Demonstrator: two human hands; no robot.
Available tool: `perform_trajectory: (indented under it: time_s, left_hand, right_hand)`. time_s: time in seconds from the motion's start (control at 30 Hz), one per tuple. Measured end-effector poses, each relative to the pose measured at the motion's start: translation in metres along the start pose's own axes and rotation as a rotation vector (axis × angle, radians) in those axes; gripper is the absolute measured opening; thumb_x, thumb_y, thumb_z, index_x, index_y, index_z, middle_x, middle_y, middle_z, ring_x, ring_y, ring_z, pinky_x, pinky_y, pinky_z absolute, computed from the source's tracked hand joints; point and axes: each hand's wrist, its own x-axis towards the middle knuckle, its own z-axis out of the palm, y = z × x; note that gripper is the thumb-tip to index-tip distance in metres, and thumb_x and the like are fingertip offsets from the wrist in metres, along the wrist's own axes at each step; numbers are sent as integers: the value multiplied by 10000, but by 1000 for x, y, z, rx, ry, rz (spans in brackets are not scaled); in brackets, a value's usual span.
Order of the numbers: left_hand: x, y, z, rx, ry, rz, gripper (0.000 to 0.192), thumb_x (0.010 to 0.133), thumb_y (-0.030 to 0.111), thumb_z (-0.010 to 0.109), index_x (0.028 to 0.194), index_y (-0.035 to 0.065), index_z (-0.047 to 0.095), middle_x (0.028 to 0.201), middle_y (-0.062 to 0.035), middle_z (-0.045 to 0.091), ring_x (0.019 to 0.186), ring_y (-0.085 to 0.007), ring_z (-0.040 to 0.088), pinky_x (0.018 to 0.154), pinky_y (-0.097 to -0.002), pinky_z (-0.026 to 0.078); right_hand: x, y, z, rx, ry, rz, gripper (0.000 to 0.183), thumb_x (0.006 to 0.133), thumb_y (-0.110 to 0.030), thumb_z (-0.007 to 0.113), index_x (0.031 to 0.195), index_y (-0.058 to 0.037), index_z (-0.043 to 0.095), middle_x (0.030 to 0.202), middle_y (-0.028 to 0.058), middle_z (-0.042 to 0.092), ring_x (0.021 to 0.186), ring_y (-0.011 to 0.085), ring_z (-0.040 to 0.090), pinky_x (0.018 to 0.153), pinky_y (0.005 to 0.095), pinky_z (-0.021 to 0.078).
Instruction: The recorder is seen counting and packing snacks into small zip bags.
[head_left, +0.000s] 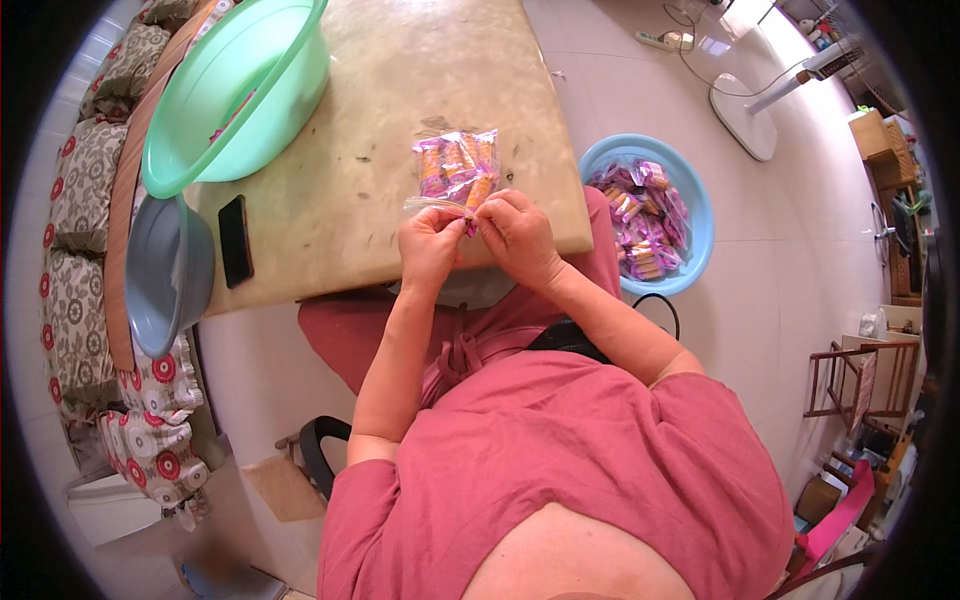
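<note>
A clear zip bag (452, 161) of wrapped orange-brown snack sticks in purple-printed film lies on the table near its front edge. Its zip opening faces me. My left hand (433, 244) pinches the bag's edge by the zip, at the right end of the opening. Close against it, my right hand (517, 234) has its fingertips on a small purple wrapper end (471, 224) at the same spot. One wrapped snack stick (478, 192) lies slanted just above the fingertips; whether it is inside the bag cannot be told.
On the table (360, 247) a black phone (236, 241) lies at left, near a large green basin (300, 112) with something pink inside. A blue-grey basin (196, 262) stands at the table's left edge. Right of the table, a light-blue basin (703, 217) holds several filled bags (649, 217). A fan base (742, 124) stands beyond.
</note>
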Motion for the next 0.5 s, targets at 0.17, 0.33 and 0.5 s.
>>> perform_trajectory:
  time_s: [0.17,0.33,0.5]
  left_hand:
    - [9,-6,8,3,33,61,41,837,51,668,829,12,661,709,-23,644,446,-60,504,370,-209,386]
    - [20,-5,18,110,82,71,117,818,108,690,758,11,667,600,-40,625,450,-96,539,390,-277,420]
    - [22,1,19,581,185,223,291,788,318,718,683,51,664,619,-65,651,511,-194,605,484,-343,471]
  right_hand:
    - [-1,2,1,23,-12,-1,69,799,-90,646,816,-61,585,838,101,606,809,306,593,694,404,489]
    - [-2,1,2,43,-23,-5,69,805,-83,639,813,-52,577,838,107,607,804,310,590,701,402,487]
    - [-3,1,1,36,-17,-3,69,809,-80,631,801,-51,569,818,108,601,792,314,586,695,406,487]
